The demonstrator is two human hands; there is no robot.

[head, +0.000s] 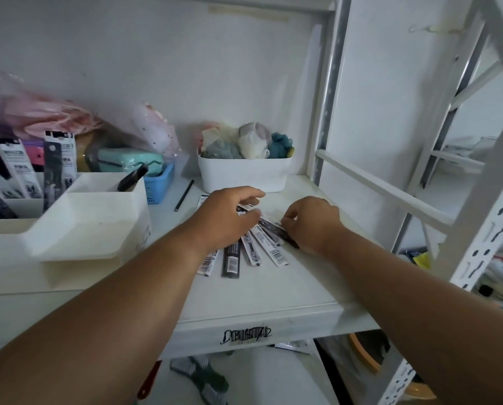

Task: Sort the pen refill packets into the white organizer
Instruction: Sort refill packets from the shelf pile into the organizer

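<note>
Though blurred, barcoded refill packets (253, 249).

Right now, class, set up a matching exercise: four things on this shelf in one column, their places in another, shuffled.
Things:
1. pencil
2. marker
3. packets
4. blue basket

Places:
A. fanned out under both hands
B. standing in the organizer
C. lying loose left of the white tub
D. behind the organizer

Pairs: 1-C, 2-B, 3-A, 4-D
</note>
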